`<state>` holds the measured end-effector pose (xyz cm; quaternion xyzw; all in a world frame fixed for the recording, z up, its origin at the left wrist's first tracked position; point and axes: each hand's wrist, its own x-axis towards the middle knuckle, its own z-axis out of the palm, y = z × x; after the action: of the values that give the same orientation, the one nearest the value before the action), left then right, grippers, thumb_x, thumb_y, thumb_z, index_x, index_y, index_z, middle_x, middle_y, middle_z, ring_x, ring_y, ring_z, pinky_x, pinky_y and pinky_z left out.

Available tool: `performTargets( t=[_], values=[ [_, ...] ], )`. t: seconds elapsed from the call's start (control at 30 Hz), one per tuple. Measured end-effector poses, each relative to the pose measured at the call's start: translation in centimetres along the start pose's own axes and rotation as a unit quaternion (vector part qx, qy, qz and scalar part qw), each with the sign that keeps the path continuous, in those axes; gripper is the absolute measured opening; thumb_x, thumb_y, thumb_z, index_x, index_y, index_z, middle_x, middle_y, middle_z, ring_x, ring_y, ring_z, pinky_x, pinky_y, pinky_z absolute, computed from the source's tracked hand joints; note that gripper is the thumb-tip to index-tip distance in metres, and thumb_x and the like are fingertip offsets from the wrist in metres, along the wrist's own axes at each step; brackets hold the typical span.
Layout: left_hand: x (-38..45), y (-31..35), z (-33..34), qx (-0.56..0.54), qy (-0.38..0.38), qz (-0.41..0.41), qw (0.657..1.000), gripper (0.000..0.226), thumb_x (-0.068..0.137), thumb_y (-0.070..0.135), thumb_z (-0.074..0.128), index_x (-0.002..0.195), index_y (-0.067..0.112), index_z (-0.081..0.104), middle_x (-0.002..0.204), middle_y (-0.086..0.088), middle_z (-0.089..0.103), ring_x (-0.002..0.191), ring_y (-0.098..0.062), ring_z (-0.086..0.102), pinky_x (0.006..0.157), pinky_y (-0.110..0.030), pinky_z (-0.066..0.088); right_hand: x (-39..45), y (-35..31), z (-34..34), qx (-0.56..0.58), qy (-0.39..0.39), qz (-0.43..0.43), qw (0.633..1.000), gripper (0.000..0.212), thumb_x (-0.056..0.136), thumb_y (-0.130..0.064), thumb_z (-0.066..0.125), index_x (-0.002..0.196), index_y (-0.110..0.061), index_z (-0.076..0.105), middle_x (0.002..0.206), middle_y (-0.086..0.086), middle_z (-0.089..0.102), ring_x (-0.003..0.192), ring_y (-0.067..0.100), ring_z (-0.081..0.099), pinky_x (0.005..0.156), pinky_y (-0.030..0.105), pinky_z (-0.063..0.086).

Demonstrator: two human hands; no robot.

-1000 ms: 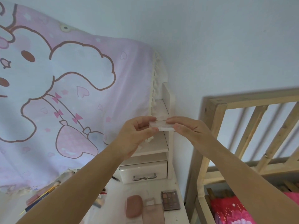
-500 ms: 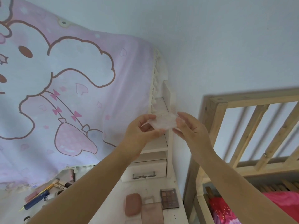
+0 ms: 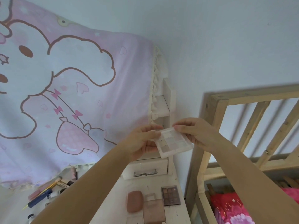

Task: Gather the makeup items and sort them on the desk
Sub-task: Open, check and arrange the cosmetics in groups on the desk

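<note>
A pale pink eyeshadow palette with a clear lid is held in the air, tilted so its face shows. My left hand grips its left edge and my right hand pinches its upper right corner. Below on the white desk lie a dark eyeshadow palette, an oval pink compact, a small clear square case and a flat pink palette. At the left, brushes and pencils lie in a loose pile.
A white shelf unit with a drawer stands at the desk's back. A pink cartoon cloth hangs behind. A wooden bed frame with red bedding is on the right.
The palette came down from shelf height and tilted from edge-on to face-up toward me. Both hands lowered with it, staying on its edges.
</note>
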<state>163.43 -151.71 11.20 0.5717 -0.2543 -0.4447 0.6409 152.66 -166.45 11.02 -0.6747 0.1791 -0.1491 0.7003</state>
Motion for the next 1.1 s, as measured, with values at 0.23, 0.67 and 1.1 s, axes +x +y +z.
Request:
performTargets(
  t=[0.23, 0.67, 1.1],
  values=[
    [0.3, -0.4, 0.8, -0.115, 0.098, 0.071, 0.986, 0.021, 0.085, -0.006, 0.052, 0.07, 0.006, 0.043, 0.083, -0.015, 0.061, 0.058, -0.016, 0.068, 0.051, -0.019, 0.055, -1.0, 0.5, 1.1, -0.012, 0.122, -0.106, 0.987, 0.015, 0.084, -0.003, 0.059, 0.082, -0.017, 0.056, 0.071, -0.002, 0.065, 0.051, 0.003, 0.062, 0.049, 0.016, 0.051],
    [-1.3, 0.0, -1.0, 0.128, -0.006, 0.147, 0.981, 0.064, 0.066, -0.015, 0.066, 0.12, 0.015, 0.048, 0.096, 0.01, 0.07, 0.081, -0.007, 0.07, 0.063, -0.016, 0.053, -1.3, -0.4, 0.6, -0.108, 0.048, -0.045, 0.992, 0.017, 0.079, -0.019, 0.067, 0.093, -0.016, 0.059, 0.089, -0.002, 0.063, 0.07, 0.003, 0.065, 0.059, 0.015, 0.051],
    [-2.5, -0.9, 0.1, 0.161, -0.08, 0.187, 0.966, 0.061, 0.061, -0.019, 0.068, 0.104, 0.02, 0.052, 0.101, 0.004, 0.063, 0.089, -0.005, 0.067, 0.072, -0.017, 0.054, -3.4, -1.7, -1.0, -0.367, -0.067, -0.234, 0.898, 0.059, 0.043, -0.041, 0.072, 0.099, -0.022, 0.067, 0.099, -0.029, 0.054, 0.093, -0.022, 0.052, 0.078, 0.001, 0.044]
  ],
)
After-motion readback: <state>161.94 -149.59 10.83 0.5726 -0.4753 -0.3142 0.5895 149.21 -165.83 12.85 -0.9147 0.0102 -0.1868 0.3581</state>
